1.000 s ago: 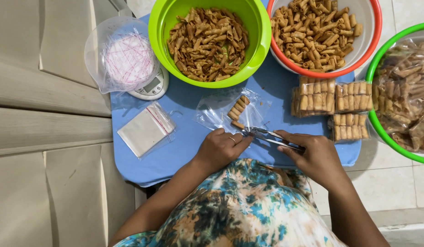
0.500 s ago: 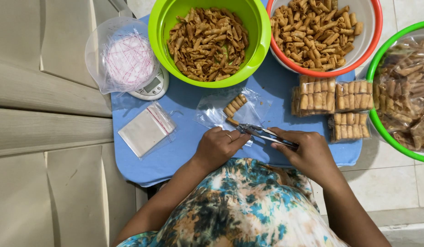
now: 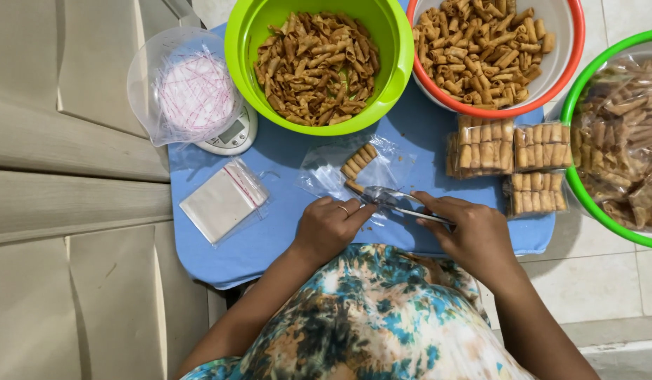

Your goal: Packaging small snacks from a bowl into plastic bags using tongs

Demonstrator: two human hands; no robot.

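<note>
Right now both hands work at the near edge of a clear bag (image 3: 354, 172) lying flat on the blue surface (image 3: 283, 232). Left hand (image 3: 329, 229) pinches the bag's open end, grip together on the plastic w/ thumb and forefinger, prob. to keep the mouth steady. Right hand (image 3: 470, 232) is clamped round metal tongs (image 3: 400, 200), tips pointing left into the bag mouth; can't tell if they carry a roll, view's too blurred there. Inside the bag, a short row of rolls (image 3: 359, 160) sits side by side at the far end, packed neat like the filled packs (image 3: 512, 158) stacked to the right, just below the orange-rimmed bowl (image 3: 496, 49) of loose rolls. Green bowl (image 3: 319, 63) of darker twisted snacks sits centre-top, within easy reach. Far left: a scale (image 3: 231, 134) partly under a tub (image 3: 185, 91), and a stack of empty bags (image 3: 224, 200) near the left hand. Third bowl (image 3: 614, 134), film-covered, at the right edge.
</note>
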